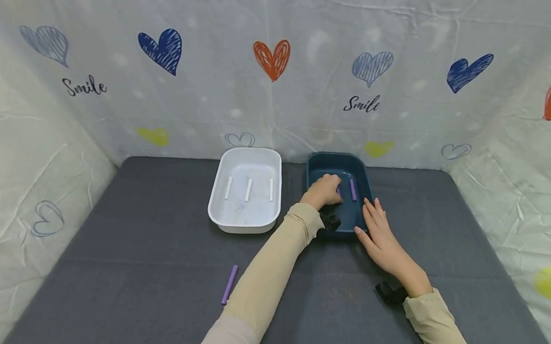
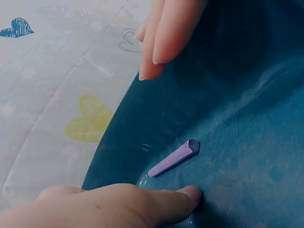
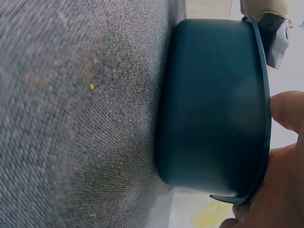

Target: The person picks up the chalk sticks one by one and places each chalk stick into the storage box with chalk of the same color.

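In the head view my left hand (image 1: 323,191) reaches down into a dark teal tray (image 1: 350,217). Two purple chalk sticks lie inside: one (image 1: 353,189) in plain sight, the other (image 1: 338,190) partly hidden by my fingers. From the left wrist, a purple chalk stick (image 2: 174,159) lies on the tray floor between my thumb (image 2: 187,197) and the fingers (image 2: 173,35), which are spread apart. My right hand (image 1: 385,246) rests at the tray's near right corner, its fingers extended along the rim (image 3: 264,71).
A white tray (image 1: 245,222) holding several white chalk sticks (image 1: 248,189) stands left of the teal one. Another purple chalk stick (image 1: 230,285) lies on the grey tablecloth (image 1: 147,277) beside my left sleeve. A heart-printed curtain (image 1: 301,115) hangs behind the table.
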### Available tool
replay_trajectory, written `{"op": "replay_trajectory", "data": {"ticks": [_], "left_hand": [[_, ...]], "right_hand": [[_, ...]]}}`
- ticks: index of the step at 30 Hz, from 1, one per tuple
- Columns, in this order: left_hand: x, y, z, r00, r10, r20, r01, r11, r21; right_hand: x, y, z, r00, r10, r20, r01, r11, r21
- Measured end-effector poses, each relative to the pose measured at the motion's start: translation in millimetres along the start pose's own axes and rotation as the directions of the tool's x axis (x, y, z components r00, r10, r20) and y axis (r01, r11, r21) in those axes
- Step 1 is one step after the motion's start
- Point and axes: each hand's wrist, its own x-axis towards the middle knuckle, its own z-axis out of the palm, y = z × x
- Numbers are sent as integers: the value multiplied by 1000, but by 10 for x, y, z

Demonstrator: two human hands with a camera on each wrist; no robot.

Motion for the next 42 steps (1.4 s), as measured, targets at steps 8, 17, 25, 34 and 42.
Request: {"op": "replay_trajectory", "data": {"ticks": [8, 17, 25, 34, 42], "left_hand": [[-2, 7, 12, 1000, 7, 6, -7, 1000, -12], [-67, 30, -85, 999, 6, 33, -8, 999, 48], [-77, 24, -99, 999, -2, 44, 0, 999, 48], [-65, 43, -166, 999, 33, 25, -35, 998, 58], [-85, 126, -269, 996, 82, -15, -82, 996, 45]], "right_hand": [[-3, 3, 3, 1000, 7, 1, -7, 1000, -1], [5, -3, -2, 1000, 5, 9, -5, 1000, 7], [11, -8, -1, 1000, 2, 8, -2, 1000, 1], [12, -20, -8, 1000, -5, 7, 5, 1000, 5], [-4, -3, 0, 1000, -8, -6, 8, 1000, 13]]}}
